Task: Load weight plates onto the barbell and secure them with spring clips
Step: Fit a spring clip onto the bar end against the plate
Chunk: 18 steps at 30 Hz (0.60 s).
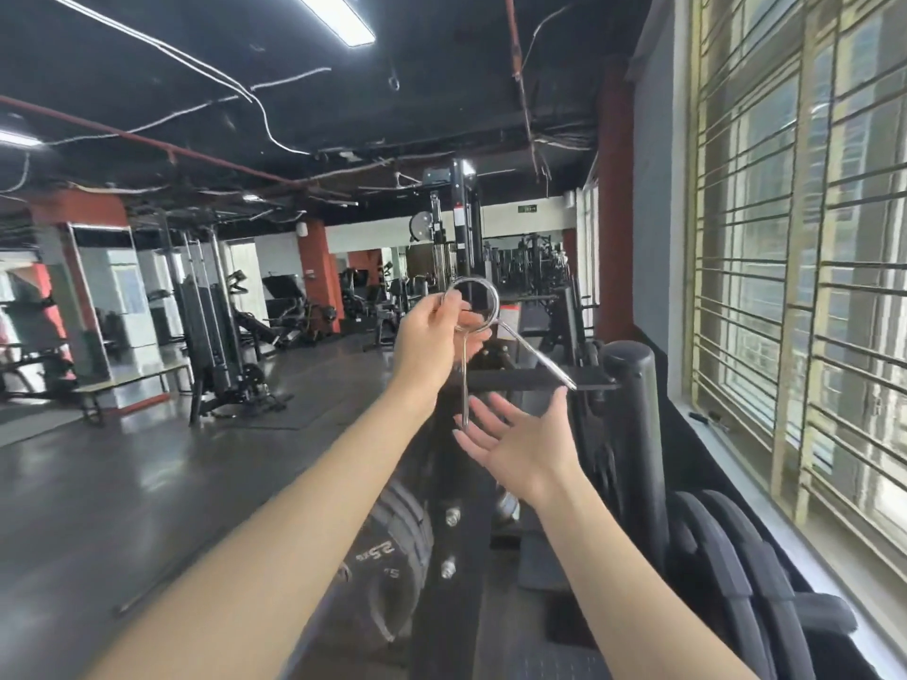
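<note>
My left hand (434, 338) is raised in the middle of the view and pinches a chrome spring clip (491, 306) by its coil. The clip's two handles splay out, one straight down and one down to the right. My right hand (522, 441) is open, palm up, just below the clip, with its fingertips close to the handle ends. Black weight plates marked 25 (387, 552) sit low between my forearms. More black plates (726, 571) stand on a peg at the lower right. No barbell sleeve shows clearly.
A black upright post (633, 434) of the rack stands right of my hands, with barred windows (805, 267) along the right wall. Cable machines (206, 326) and benches fill the far left and middle. Dark gym floor (147, 483) stretches to the left.
</note>
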{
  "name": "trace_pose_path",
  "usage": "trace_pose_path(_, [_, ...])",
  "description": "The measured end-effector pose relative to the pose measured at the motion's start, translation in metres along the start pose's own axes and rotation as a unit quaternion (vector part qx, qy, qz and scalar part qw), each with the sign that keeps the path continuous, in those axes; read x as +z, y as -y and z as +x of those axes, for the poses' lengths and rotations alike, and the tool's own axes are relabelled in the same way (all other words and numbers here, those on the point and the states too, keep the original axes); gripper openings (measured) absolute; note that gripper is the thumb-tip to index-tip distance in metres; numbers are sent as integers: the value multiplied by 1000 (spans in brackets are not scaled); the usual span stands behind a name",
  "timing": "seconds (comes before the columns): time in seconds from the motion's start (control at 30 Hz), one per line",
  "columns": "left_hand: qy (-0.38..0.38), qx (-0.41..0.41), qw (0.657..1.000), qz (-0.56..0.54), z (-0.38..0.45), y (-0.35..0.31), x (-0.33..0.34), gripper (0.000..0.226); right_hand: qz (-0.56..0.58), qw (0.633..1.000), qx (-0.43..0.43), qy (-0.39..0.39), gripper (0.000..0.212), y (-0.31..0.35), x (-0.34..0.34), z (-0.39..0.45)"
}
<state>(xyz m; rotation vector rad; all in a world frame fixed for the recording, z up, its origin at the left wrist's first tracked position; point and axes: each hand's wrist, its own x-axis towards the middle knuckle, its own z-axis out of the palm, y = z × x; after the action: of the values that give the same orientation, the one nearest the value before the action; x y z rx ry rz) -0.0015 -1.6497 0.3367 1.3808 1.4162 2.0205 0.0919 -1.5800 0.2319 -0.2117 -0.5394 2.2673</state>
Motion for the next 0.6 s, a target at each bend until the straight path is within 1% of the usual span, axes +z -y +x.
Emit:
trace_pose_path(0.07, [12, -37, 999, -36, -17, -6, -27, 29, -23, 996, 34, 80, 97, -12, 9, -10])
trace_pose_path(0.13, [18, -60, 997, -36, -36, -8, -53, 29, -85, 982, 61, 158, 107, -31, 10, -22])
trace_pose_path(0.23, [25, -80, 996, -10, -70, -14, -92, 28, -181, 948, 101, 242, 121, -70, 14, -52])
trace_pose_path(0.3, [32, -73, 996, 26, -95, -19, -113, 27, -254, 918, 128, 278, 120, -97, 21, -74])
trace_pose_path(0.33, [35, -73, 996, 38, -110, -22, -125, 25, -303, 898, 138, 288, 118, -112, 28, -87])
trace_pose_path(0.4, [51, -70, 994, 67, -135, -30, -151, 23, -380, 870, 146, 278, 112, -140, 43, -113])
trace_pose_path(0.5, [95, -84, 988, 90, -163, -38, -196, 33, -438, 850, 131, 260, 87, -179, 66, -150])
trace_pose_path(0.57, [123, -134, 982, 55, -180, -46, -230, 37, -487, 841, 95, 214, 70, -208, 83, -172])
trace_pose_path(0.6, [140, -162, 977, 19, -189, -50, -245, 36, -532, 824, 71, 183, 63, -222, 93, -184])
